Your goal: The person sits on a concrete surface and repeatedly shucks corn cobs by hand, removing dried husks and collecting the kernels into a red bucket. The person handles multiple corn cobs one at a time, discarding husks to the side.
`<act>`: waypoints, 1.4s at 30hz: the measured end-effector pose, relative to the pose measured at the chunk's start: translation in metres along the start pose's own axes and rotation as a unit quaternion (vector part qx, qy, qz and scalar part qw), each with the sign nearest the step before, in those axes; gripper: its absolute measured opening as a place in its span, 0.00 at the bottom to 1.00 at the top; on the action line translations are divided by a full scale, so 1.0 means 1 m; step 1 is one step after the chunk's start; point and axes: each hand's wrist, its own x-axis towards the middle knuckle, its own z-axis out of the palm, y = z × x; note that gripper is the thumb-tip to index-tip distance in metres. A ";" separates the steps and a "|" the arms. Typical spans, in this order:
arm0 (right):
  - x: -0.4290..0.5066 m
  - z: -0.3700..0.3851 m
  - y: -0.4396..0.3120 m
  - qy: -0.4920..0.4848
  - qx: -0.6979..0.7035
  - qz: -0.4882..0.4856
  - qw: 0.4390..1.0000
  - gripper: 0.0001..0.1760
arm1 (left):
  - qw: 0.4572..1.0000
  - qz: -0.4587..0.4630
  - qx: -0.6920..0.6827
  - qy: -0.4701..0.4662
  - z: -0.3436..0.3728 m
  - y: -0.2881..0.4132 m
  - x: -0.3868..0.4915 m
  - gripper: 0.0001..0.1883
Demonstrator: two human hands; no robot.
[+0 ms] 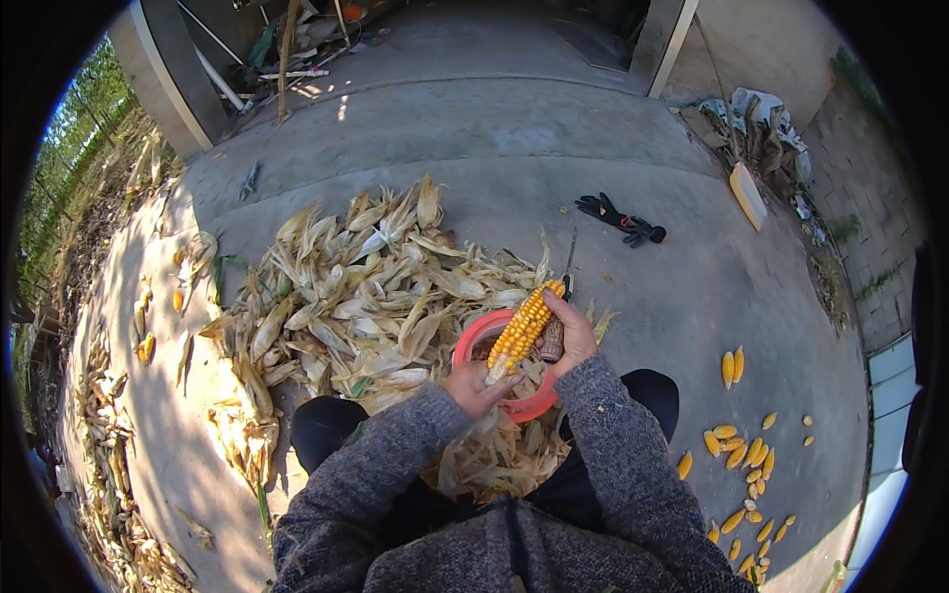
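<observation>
My left hand (pixel 480 388) grips the husk end of a yellow corn cob (pixel 525 326), and my right hand (pixel 572 333) closes around its upper part. The cob is tilted, its tip up to the right, above a red-rimmed round container (pixel 540 406). Beside the cob, by my right hand, is a tool with a patterned handle (pixel 550 342) and a thin dark shaft; whether my fingers hold it cannot be told. Dry corn husks (pixel 356 296) lie heaped behind and to the left of the container, with more husks between my legs. The container's inside is partly hidden by the cob and hands.
Dark gloves (pixel 619 221) lie on the concrete floor at the back right. Loose corn cobs (pixel 752 452) are scattered at the right. More husks (pixel 111 445) lie along the far left. A broom (pixel 747 195) and plastic bags stand near the right wall; clutter fills the doorway's left side.
</observation>
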 end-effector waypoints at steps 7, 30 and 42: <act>-0.008 0.002 -0.010 -0.044 0.036 0.047 0.997 0.10 | 0.988 0.062 0.139 0.005 -0.012 0.019 -0.003 0.19; -0.026 0.025 0.000 -0.161 -0.392 0.008 0.906 0.29 | 0.978 -0.081 -0.192 0.001 0.034 -0.052 0.005 0.14; -0.031 0.025 0.025 -0.169 -0.429 -0.092 0.882 0.28 | 0.996 -0.041 -0.067 0.047 0.032 -0.066 0.020 0.15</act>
